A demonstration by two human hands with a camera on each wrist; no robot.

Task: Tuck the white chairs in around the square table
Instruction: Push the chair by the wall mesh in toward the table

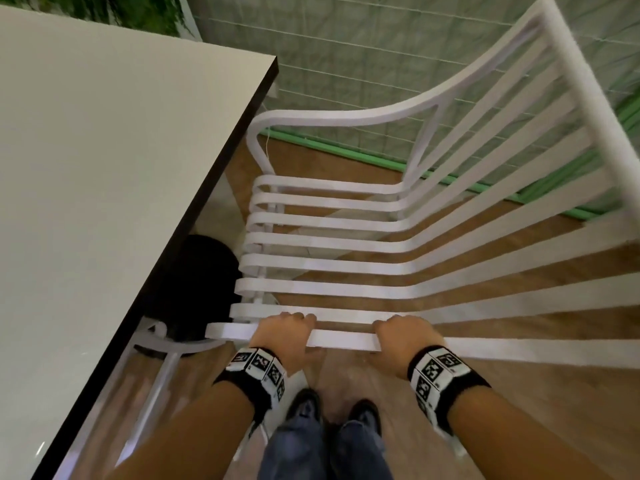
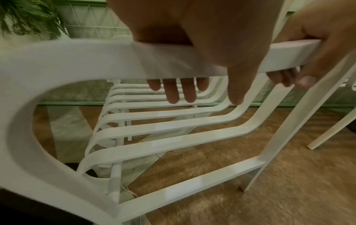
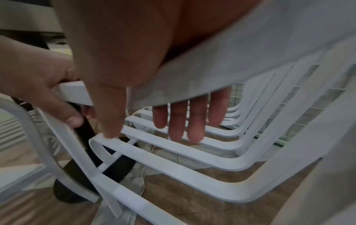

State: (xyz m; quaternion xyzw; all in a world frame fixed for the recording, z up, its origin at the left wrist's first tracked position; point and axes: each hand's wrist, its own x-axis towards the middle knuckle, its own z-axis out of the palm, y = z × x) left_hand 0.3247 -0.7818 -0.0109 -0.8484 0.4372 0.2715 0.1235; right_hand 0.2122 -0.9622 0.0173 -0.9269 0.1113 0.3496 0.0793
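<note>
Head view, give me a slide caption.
Both hands, left and right, grip a white chair's armrest beside the table.

My head camera looked steeply down from above the white chair (image 1: pixel 346 265), the counter (image 1: pixel 104 168) at its left. Each wrist camera sat close behind its hand, facing forward under the armrest (image 2: pixel 96 60) toward the seat slats (image 3: pixel 173 164) (very near, partly blurred). All three shared that armrest, both hands and the floor (image 2: pixel 250 190).
</note>
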